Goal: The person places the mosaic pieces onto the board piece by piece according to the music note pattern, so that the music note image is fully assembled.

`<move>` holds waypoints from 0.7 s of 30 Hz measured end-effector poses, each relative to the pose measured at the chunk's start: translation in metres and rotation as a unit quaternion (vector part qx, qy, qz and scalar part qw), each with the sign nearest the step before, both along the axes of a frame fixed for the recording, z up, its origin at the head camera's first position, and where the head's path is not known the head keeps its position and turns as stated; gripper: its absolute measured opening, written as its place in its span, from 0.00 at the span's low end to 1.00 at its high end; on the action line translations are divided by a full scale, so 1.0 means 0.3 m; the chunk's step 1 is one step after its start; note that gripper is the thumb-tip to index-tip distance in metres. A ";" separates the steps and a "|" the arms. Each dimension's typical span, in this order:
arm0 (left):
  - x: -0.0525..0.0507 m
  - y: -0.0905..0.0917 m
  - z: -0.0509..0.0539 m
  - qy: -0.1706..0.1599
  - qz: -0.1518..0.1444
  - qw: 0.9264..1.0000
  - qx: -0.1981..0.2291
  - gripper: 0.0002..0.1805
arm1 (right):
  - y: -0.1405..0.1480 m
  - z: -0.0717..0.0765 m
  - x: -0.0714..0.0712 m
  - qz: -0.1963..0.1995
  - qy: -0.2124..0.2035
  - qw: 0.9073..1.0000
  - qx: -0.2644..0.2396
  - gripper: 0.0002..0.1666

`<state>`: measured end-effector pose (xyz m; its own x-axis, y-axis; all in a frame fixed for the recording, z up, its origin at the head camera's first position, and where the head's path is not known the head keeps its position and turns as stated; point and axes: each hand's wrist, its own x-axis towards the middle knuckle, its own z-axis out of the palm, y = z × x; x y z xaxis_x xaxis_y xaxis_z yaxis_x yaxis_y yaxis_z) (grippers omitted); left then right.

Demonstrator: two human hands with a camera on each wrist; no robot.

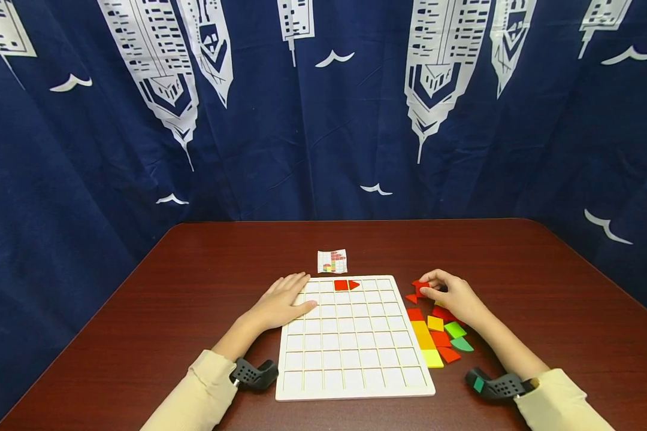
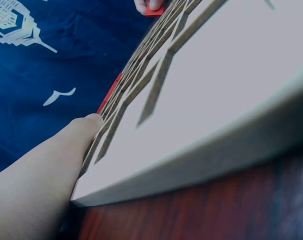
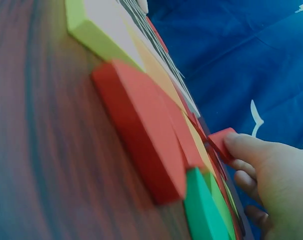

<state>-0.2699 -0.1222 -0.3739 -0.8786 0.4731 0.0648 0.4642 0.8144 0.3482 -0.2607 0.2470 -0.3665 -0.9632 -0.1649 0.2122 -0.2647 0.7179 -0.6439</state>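
On the brown surface, I see a big white board with lots of little squares marked on it. From far away, I look at both hands. The left hand lies at the board's top left corner. Its fingers are stretched out, and its thumb reaches onto the white part.

The right hand is past the board's right side, up near the top. It pinches a small red piece with its thumb and fingers.

In the board's top row, I can see a red square and a red pointy piece side by side. The point goes to the right.

More pieces lie to the right of the board. An orange piece is right by its edge, with a yellow piece just below. Near them are a light green piece, a darker green piece and some red ones.

Just behind the board, I see a little picture card. A blue cloth with upside-down white buildings hangs at the back.
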 end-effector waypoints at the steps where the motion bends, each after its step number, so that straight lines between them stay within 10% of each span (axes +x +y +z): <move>1: 0.000 -0.001 -0.001 -0.001 0.001 1.000 -0.002 0.39 | -0.006 0.003 0.000 -0.006 0.000 1.000 -0.004 0.15; 21: -0.001 -0.003 -0.002 -0.007 0.002 1.000 0.005 0.40 | -0.186 0.047 -0.003 0.023 -0.036 0.994 -0.098 0.14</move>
